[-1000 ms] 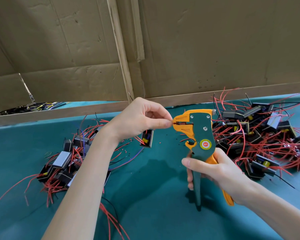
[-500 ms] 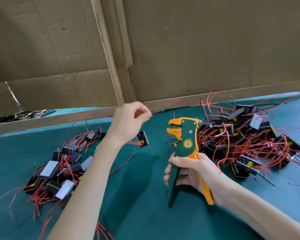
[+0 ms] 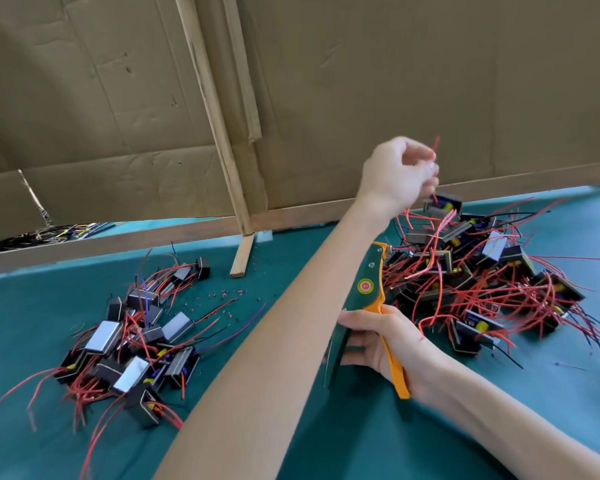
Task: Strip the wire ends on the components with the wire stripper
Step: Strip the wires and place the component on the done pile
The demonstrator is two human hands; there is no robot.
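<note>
Head view. Left hand [image 3: 397, 174], upper right of centre: fingers curled, pinching a red wire [image 3: 435, 147]; its component [image 3: 443, 205] hangs just below, at the top of the right pile [image 3: 482, 282]. Right hand [image 3: 383, 341], lower right: wrapped round the handles of the wire stripper [image 3: 368, 292], which stands upright, its head partly behind my left forearm. Left pile [image 3: 136, 344]: lower left, on the green table [image 3: 326, 438].

wire stripper [image 3: 362, 301]: was green and orange, red-yellow sticker
wires [image 3: 465, 292]: were mostly red, some black
components [image 3: 132, 372]: were black, silver-faced
table cover [image 3: 343, 438]: was teal
cardboard [image 3: 361, 81]: was brown
</note>
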